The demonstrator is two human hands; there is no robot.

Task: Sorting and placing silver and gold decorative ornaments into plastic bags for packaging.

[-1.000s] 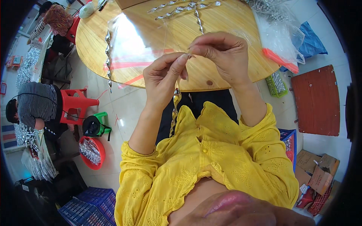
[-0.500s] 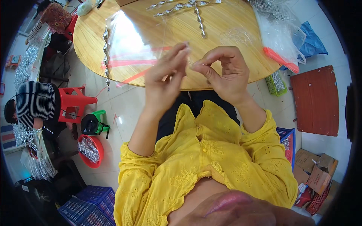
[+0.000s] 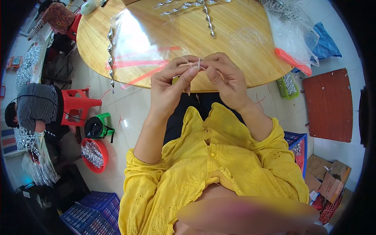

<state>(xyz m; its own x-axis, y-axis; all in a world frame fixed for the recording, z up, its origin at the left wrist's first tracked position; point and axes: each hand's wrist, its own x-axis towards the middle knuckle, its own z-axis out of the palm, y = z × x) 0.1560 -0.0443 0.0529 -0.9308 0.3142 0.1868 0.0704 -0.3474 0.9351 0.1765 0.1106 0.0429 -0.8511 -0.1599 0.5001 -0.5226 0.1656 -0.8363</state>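
My left hand (image 3: 169, 79) and my right hand (image 3: 229, 81) meet above the near edge of the table. Between their pinched fingertips is a thin pale string (image 3: 199, 62), with a small loop standing up at the fingers and a loose end showing. Both hands are closed on it. On the table beyond lie clear plastic bags (image 3: 137, 43) with red strips. A twisted silver strip (image 3: 110, 51) lies left of them, its lower end past the edge. More twisted silver strips (image 3: 206, 17) rest at the far side. Right of my hands is a loose tangle of thin string (image 3: 246, 38).
Clear bags of silver pieces (image 3: 290, 35) hang over the table's right edge, beside a blue bag (image 3: 327, 41). At the left, people sit on red stools (image 3: 76, 103). A red basin (image 3: 102, 154), blue crates (image 3: 92, 211) and cardboard boxes (image 3: 331, 184) stand on the floor.
My hands have come together from slightly apart. The blurred left hand is now steady, with its fingers bent against the right fingertips. A loop of string now shows between them.
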